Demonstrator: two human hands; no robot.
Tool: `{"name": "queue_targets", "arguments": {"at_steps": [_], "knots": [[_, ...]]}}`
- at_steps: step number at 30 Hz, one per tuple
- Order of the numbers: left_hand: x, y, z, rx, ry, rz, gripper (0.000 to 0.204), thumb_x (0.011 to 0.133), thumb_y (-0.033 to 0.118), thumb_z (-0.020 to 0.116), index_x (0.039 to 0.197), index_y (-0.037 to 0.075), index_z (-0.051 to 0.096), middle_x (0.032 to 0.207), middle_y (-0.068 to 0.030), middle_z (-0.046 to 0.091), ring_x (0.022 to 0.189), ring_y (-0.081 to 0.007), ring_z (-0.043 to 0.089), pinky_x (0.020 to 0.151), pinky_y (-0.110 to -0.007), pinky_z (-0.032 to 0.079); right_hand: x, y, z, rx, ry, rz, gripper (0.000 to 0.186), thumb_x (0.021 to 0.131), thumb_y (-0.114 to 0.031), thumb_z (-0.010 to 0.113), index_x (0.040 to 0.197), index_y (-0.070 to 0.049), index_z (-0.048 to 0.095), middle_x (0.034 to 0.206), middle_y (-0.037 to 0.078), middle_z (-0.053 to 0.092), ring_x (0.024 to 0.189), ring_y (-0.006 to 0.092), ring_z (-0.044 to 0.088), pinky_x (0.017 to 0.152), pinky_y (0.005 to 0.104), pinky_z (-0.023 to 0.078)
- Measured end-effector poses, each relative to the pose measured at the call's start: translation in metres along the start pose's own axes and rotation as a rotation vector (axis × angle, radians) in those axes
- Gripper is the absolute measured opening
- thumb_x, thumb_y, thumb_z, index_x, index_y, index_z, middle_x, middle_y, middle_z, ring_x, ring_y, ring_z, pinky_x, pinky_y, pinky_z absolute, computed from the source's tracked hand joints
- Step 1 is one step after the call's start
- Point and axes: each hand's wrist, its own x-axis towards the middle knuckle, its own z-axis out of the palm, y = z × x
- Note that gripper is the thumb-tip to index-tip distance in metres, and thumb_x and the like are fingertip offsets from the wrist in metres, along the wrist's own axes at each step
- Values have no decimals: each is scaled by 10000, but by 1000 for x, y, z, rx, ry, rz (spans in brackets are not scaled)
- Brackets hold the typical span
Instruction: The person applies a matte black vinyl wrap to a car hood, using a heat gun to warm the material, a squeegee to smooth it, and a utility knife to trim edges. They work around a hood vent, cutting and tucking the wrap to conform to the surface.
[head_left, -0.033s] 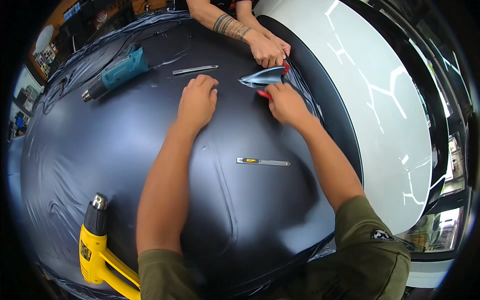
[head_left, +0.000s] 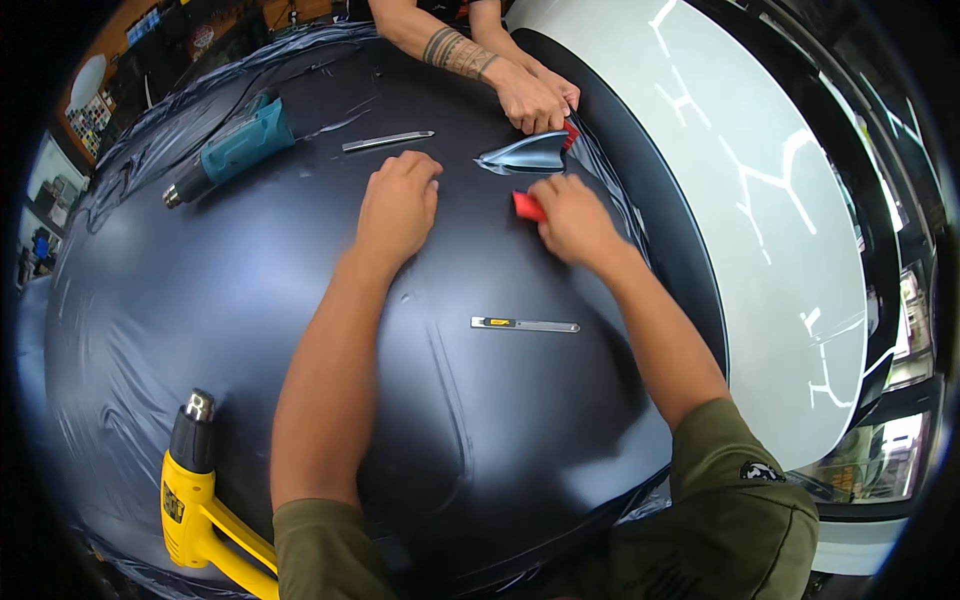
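My right hand (head_left: 578,220) pinches a small red squeegee (head_left: 528,207) just on the near side of the shark-fin antenna (head_left: 530,152), apart from it. That fin is wrapped in satin grey-blue film and rises from the film-covered car roof (head_left: 240,330). Palm down on the roof, my left hand (head_left: 398,205) has its fingers loosely bent and holds nothing I can see. A slim silver cutter knife (head_left: 388,142) lies just beyond its fingertips. Between my forearms rests a second silver snap-off knife (head_left: 525,325) with a yellow mark.
Across the roof, a co-worker's hands (head_left: 535,100) press by the roof edge, with another red tool (head_left: 570,135) there. A teal heat gun (head_left: 235,148) lies far left and a yellow heat gun (head_left: 190,505) near left. A glossy white panel (head_left: 740,230) curves along the right.
My right hand has drawn slightly back from the fin and turned, so more of the red squeegee's face shows. My left hand has hardly moved.
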Motion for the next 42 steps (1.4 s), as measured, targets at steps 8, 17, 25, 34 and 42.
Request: {"name": "queue_targets", "arguments": {"at_steps": [8,17,25,34,42], "knots": [[51,34,60,164,-149,391,223,840,13,579,1058,16,626,1109,-126,627,1026,-304,581,896,-409,477,-38,4,9,201,232,19,324,726,-90,677,1047,-58,658,1077,95,592,1030,280,538,889,414,426],[68,54,99,465,-330,458,260,819,45,551,1071,11,605,1013,-105,615,964,-270,589,839,-363,518,-46,13,19,228,303,52,210,791,-105,624,992,-54,657,1020,110,582,1002,291,534,892,418,429],[71,52,104,511,-331,384,254,816,32,542,1065,7,585,942,-127,592,932,-295,587,792,-389,522,-47,11,21,230,356,54,182,803,-106,584,961,-51,654,979,118,582,951,290,537,856,418,437],[77,51,105,553,-341,363,314,786,2,561,1099,17,553,916,-157,609,928,-320,596,824,-414,499,-47,10,20,239,375,49,144,794,-108,592,914,-49,645,954,116,578,937,291,539,849,418,439],[79,46,97,390,-375,345,274,800,-10,545,1074,3,549,938,-198,614,920,-359,599,833,-444,483,-45,6,19,239,351,40,191,798,-111,592,964,-45,660,970,115,588,970,291,548,879,429,437]]}}
